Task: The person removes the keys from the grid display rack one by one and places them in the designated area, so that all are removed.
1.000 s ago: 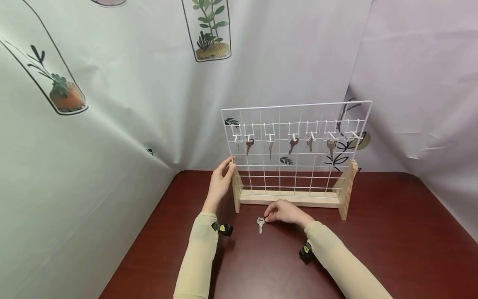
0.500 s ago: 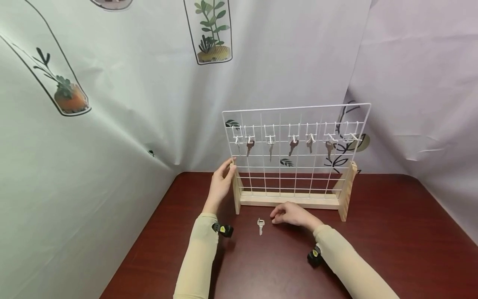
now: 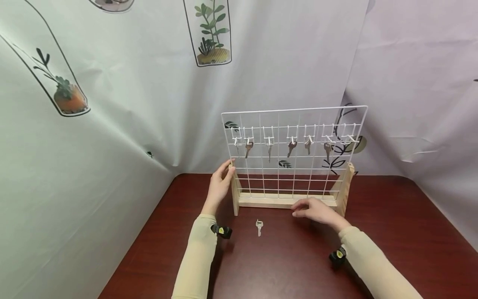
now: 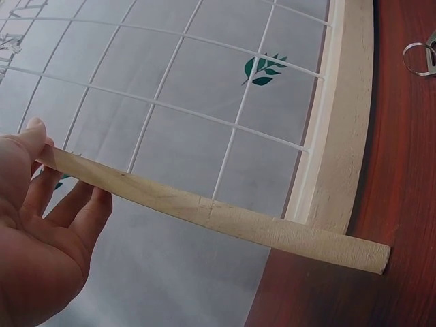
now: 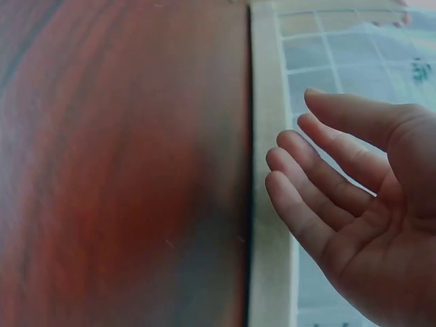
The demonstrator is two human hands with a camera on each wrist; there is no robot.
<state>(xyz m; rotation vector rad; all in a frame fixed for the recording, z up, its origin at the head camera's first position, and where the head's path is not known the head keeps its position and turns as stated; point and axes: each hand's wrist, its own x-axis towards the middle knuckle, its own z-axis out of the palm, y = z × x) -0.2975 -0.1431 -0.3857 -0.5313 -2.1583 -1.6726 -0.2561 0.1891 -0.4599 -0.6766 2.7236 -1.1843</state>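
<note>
My left hand [image 3: 219, 185] grips the top of the rack's left wooden upright [image 3: 235, 193]; in the left wrist view thumb and fingers lie on both sides of that wooden strip [image 4: 170, 197]. The right hand [image 3: 317, 211] is over the table in front of the wooden base bar [image 3: 269, 202], holding nothing, its fingers loosely bent and apart in the right wrist view [image 5: 368, 184]. A silver key [image 3: 259, 227] with a small ring lies flat on the table between the hands. Several keys, one of them brown [image 3: 291, 148], hang from white hooks on the wire grid [image 3: 295, 110].
The dark red table [image 3: 254, 265] runs to the left, front and right of the rack. A pale curtain [image 3: 149, 83] with printed plants closes off the back and left. The rack's right wooden upright [image 3: 345, 187] stands beyond the right hand.
The right hand has moved away from the key on the table, to the right along the base bar. My left hand stays on the upright, and the key lies where it was.
</note>
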